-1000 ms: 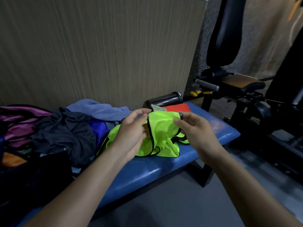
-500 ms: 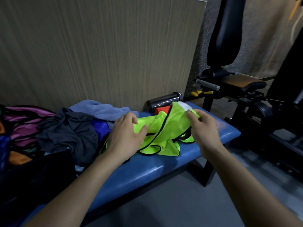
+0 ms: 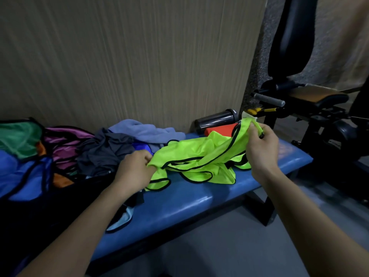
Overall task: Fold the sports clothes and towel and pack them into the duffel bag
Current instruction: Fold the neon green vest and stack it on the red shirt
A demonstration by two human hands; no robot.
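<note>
A neon-yellow bib with black trim (image 3: 196,156) lies stretched across the blue padded bench (image 3: 185,204). My left hand (image 3: 133,168) pinches its left end low on the bench. My right hand (image 3: 260,145) grips its right end, lifted a little, with a white tag sticking up. Left of it lie a dark grey garment (image 3: 103,152), a light blue towel (image 3: 145,131) and purple clothes (image 3: 61,144). A dark duffel bag (image 3: 40,212) sits at the lower left, with blue, green and orange fabric beside it.
A black bottle (image 3: 216,119) lies on its side by the wall, with an orange-red item (image 3: 221,129) in front of it. A black gym machine (image 3: 311,108) stands right of the bench. A wood-panelled wall runs behind, grey floor below.
My hands have moved apart, drawing the bunched yellow bib out lengthwise. The left hand went left and down, the right hand right. The view has shifted left, showing more clothes.
</note>
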